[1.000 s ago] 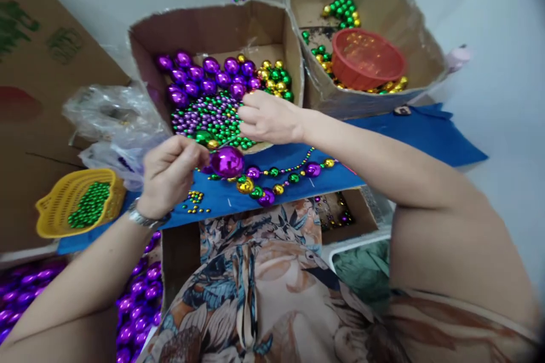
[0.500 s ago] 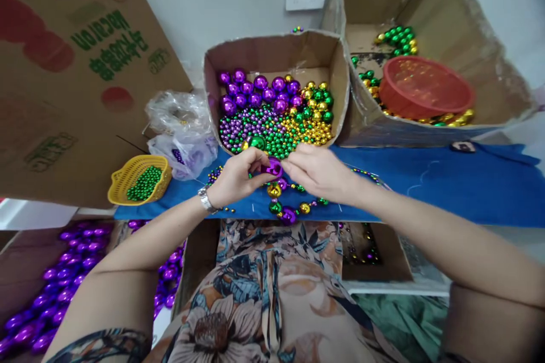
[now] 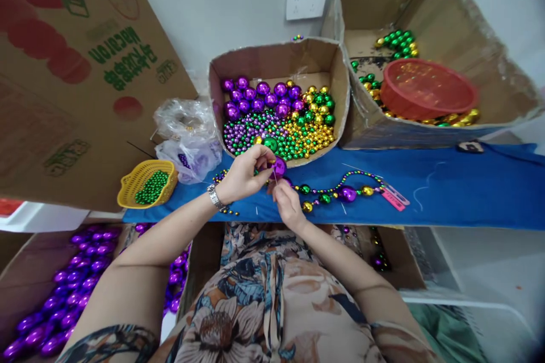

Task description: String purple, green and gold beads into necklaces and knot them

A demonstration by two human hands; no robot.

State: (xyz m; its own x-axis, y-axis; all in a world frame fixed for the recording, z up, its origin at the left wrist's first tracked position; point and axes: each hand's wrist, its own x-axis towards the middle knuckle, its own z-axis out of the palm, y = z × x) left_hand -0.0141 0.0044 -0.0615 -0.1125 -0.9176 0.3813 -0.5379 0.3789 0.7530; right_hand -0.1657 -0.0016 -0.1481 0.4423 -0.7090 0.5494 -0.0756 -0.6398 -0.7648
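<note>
My left hand [image 3: 249,173], with a metal watch on its wrist, is closed in a pinch on a bead necklace, beside a large shiny purple bead [image 3: 279,167]. Just below that bead, my right hand [image 3: 289,202] pinches a thin thread [image 3: 275,177] that runs up toward the left fingertips. From the hands, strung green, gold and purple beads [image 3: 348,194] trail right across the blue cloth [image 3: 443,193] to a pink tag [image 3: 394,198]. A large green bead [image 3: 269,143] shows just above my left hand; whether it is strung cannot be made out.
An open carton [image 3: 280,52] of purple, green and gold beads stands behind my hands. To its right, a bigger carton [image 3: 477,28] holds a red basin [image 3: 430,91]. On the left are a yellow basket [image 3: 128,181] of green beads and plastic bags [image 3: 191,159]. Purple beads [image 3: 68,283] lie below.
My right hand has moved down and left to below the purple bead, uncovering the strand and pink tag on the right. The left hand keeps its pinch. The view has shifted slightly.
</note>
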